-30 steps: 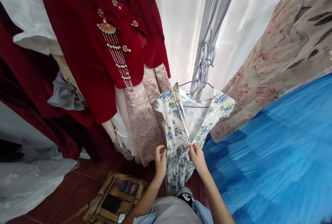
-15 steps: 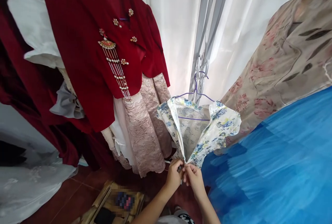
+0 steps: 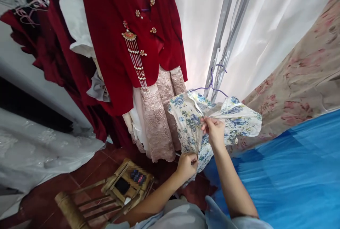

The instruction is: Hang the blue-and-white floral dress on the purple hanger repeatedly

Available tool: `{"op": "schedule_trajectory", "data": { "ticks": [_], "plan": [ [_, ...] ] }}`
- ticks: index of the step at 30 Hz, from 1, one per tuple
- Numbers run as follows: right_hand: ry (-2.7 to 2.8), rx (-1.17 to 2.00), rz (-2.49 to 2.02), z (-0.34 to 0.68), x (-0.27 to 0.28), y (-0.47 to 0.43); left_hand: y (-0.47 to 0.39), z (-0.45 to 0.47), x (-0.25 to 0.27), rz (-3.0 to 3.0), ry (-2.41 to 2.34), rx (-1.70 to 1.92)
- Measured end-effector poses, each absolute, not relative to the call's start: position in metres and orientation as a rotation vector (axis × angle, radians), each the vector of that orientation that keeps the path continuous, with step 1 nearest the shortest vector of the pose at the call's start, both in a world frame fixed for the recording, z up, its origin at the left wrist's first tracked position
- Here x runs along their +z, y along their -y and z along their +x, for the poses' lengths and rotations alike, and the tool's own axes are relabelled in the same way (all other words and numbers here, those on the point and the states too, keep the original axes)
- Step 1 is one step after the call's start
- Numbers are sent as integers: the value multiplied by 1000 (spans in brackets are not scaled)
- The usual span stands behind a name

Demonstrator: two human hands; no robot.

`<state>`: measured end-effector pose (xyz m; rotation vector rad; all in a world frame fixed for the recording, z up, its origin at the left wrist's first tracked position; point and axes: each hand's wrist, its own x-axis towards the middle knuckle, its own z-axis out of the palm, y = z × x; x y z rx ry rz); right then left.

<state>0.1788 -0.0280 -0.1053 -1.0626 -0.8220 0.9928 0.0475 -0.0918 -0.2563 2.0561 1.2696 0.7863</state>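
My right hand (image 3: 214, 130) pinches the top of the small white dress with blue flowers (image 3: 191, 122), near where its two back edges meet. My left hand (image 3: 186, 165) is closed tight on the same dress lower down and pulls the cloth straight. The dress hangs on a thin purple wire hanger (image 3: 209, 86), which is hooked on the grey metal window bars (image 3: 225, 45).

I think the back of the dress is mostly closed now. From my left hand up to my right hand the edges lie together. The very top, by the neck, looks open, so I judge that bit is left to do. I cannot see a zip or buttons clearly.

Just left of the dress hang a pink lace skirt (image 3: 162, 115) and a dark red velvet jacket with pearl strings (image 3: 127, 38). They are close, and the skirt touches the dress side. White curtains (image 3: 265, 27) hang behind the bars. To the right is a beige cloth with pink flowers (image 3: 297, 87), and below it a blue fluffy skirt (image 3: 287, 179) that presses close to my right arm. A small bamboo stool (image 3: 117, 190) stands on the red tiled floor (image 3: 87, 169) by my left arm. White lace cloth (image 3: 39, 147) lies far left.
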Motion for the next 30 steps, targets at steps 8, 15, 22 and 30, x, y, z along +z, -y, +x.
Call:
{"op": "schedule_trajectory", "data": {
  "ticks": [8,15,22,30],
  "plan": [
    [872,865,-991,190,-50,-4,114,58,-256,2221,-1367,396],
    [977,842,-961,197,-42,5,84,43,-249,2058,-1155,698],
    [1108,714,-963,190,-64,25,13,59,-76,2294,-821,1647],
    [1168,625,-1016,191,-73,23,-38,83,2,2731,-773,918]
  ]
}}
